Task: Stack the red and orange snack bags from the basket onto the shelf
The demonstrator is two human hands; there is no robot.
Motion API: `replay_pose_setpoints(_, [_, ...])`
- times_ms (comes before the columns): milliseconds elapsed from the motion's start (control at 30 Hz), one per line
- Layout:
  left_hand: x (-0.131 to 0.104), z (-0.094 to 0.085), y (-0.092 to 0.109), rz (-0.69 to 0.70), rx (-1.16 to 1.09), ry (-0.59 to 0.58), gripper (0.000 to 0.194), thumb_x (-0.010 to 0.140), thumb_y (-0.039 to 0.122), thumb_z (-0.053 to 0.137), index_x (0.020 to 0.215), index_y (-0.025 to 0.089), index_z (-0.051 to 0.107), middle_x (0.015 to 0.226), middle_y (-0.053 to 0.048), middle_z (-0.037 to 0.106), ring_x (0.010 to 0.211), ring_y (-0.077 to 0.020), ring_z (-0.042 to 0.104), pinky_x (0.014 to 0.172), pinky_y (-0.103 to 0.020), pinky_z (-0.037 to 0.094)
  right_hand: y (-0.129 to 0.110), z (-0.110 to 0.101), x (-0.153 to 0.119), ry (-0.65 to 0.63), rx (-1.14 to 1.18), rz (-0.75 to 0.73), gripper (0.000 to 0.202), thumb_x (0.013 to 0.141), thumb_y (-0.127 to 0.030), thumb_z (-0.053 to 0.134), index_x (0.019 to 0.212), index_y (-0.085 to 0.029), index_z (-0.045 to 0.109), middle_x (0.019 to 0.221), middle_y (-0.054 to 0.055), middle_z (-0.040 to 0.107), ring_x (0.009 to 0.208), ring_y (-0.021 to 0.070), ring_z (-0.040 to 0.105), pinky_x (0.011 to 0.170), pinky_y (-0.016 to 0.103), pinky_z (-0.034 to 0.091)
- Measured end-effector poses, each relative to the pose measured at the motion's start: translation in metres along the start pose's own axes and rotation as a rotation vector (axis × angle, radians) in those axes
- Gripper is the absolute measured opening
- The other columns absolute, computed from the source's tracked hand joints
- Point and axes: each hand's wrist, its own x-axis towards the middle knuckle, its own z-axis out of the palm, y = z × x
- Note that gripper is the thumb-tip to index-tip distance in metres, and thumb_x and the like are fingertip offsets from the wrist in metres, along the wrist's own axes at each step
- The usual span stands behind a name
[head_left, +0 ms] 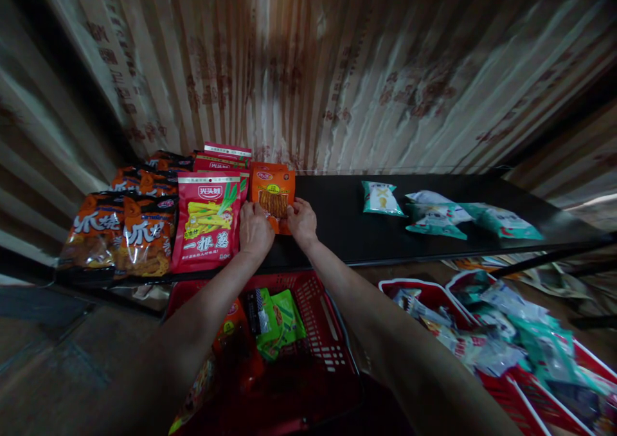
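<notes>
Head view. Orange snack packet (274, 197) held upright on black shelf (337, 230), gripped at lower edge by both hands: left hand (254, 229) closed on lower left corner, right hand (302, 222) closed on lower right corner. Red packet (208, 220) stood just beside it, left; orange-brown packets (120, 233) farther left. Green-white packets (434, 214) laid well apart, right. Red basket (308, 333) seen below arms, green packet (279, 320) inside.
</notes>
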Motion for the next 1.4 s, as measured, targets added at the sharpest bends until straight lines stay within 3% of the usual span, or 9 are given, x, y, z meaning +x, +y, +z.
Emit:
replay_pose_setpoints(300, [-0.010,0.016,0.002,-0.032,0.031,-0.050,0.050,0.080,0.013,0.044,0.125,-0.010,0.046,0.137,-0.030,0.040,0.133,-0.0360,0.033,0.108,-0.045,0.031,0.008,0.003,0.000,-0.023,-0.082,-0.005,0.026,0.083,-0.016,0.049,0.097,-0.010,0.070,0.108,0.012,0.066,0.097,0.0203,0.062,0.088,0.027,0.045])
replay_pose_setpoints(433, [-0.012,0.019,0.005,-0.049,0.015,-0.034,0.054,0.081,0.014,0.044,0.130,-0.007,0.042,0.143,-0.030,0.033,0.129,-0.0355,0.040,0.105,-0.046,0.036,0.010,0.002,0.001,-0.052,-0.056,-0.001,0.027,0.084,-0.017,0.047,0.097,-0.011,0.070,0.105,0.010,0.068,0.096,0.0181,0.063,0.087,0.025,0.045])
replay_pose_setpoints(633, [-0.015,0.022,0.010,0.017,0.085,-0.016,0.053,0.082,0.021,0.045,0.128,-0.006,0.047,0.141,-0.027,0.040,0.138,-0.0356,0.025,0.111,-0.050,0.023,0.008,-0.003,0.001,-0.102,-0.161,0.075,0.027,0.083,-0.024,0.048,0.096,-0.016,0.071,0.099,0.007,0.070,0.087,0.0186,0.064,0.076,0.025,0.045])
replay_pose_setpoints(767, [-0.017,0.021,0.013,0.109,0.114,-0.009,0.052,0.084,0.025,0.043,0.127,-0.003,0.050,0.141,-0.026,0.041,0.139,-0.0342,0.022,0.112,-0.050,0.018,0.010,-0.007,-0.001,-0.142,-0.206,0.081,0.027,0.083,-0.026,0.047,0.094,-0.017,0.070,0.090,0.007,0.070,0.082,0.0181,0.063,0.073,0.025,0.045])
replay_pose_setpoints(900, [-0.016,0.023,0.013,0.125,0.123,-0.024,0.054,0.084,0.029,0.044,0.129,0.000,0.050,0.142,-0.023,0.040,0.139,-0.0353,0.021,0.113,-0.051,0.016,0.013,-0.007,-0.006,-0.095,-0.270,0.007,0.030,0.084,-0.024,0.042,0.097,-0.014,0.068,0.098,0.011,0.068,0.088,0.0209,0.061,0.077,0.029,0.044])
replay_pose_setpoints(1067, [-0.016,0.027,0.012,0.096,0.141,-0.057,0.053,0.085,0.028,0.042,0.132,0.004,0.048,0.145,-0.019,0.039,0.138,-0.0366,0.024,0.111,-0.055,0.018,0.014,0.001,-0.013,-0.019,-0.261,-0.077,0.032,0.084,-0.019,0.041,0.102,-0.008,0.065,0.112,0.016,0.063,0.105,0.0247,0.053,0.095,0.034,0.037])
replay_pose_setpoints(1200, [-0.017,0.027,0.012,0.088,0.143,-0.050,0.051,0.088,0.030,0.037,0.131,0.005,0.049,0.144,-0.018,0.039,0.137,-0.0353,0.026,0.111,-0.053,0.020,0.016,0.005,-0.015,0.014,-0.235,-0.092,0.029,0.082,-0.021,0.044,0.100,-0.009,0.063,0.112,0.018,0.061,0.109,0.0265,0.050,0.096,0.038,0.036])
replay_pose_setpoints(1400, [-0.016,0.026,0.012,0.103,0.116,-0.059,0.054,0.082,0.025,0.043,0.131,0.002,0.048,0.144,-0.020,0.039,0.138,-0.0322,0.026,0.113,-0.048,0.017,0.025,0.004,0.019,0.016,-0.021,0.042,0.035,0.085,-0.028,0.042,0.114,-0.015,0.055,0.104,0.011,0.065,0.096,0.0218,0.060,0.087,0.036,0.044])
